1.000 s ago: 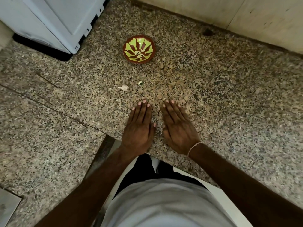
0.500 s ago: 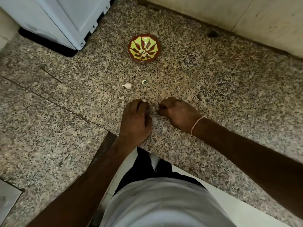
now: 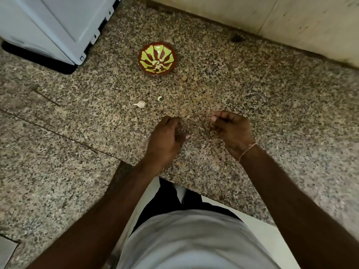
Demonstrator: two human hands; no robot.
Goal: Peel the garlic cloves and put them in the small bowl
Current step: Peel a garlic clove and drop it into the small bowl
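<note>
The small bowl (image 3: 174, 61), red with a green leaf pattern, stands at the back of the granite counter with a few pale peeled cloves (image 3: 156, 63) in it. An unpeeled garlic clove (image 3: 140, 104) lies on the counter in front of the bowl, and a small pale piece (image 3: 159, 98) lies just right of it. My left hand (image 3: 166, 137) hovers below the clove with its fingers curled under. My right hand (image 3: 231, 130) is a hand's width to the right, fingers curled toward the thumb. Nothing shows in either hand.
A white appliance (image 3: 54, 26) stands at the back left on the granite counter (image 3: 272, 113). A tiled wall (image 3: 291, 22) runs along the back right. The counter's front edge (image 3: 194, 189) cuts in near my body.
Both hands went from lying flat on the counter to curled. They have since lifted and drawn apart, the right one moving right.
</note>
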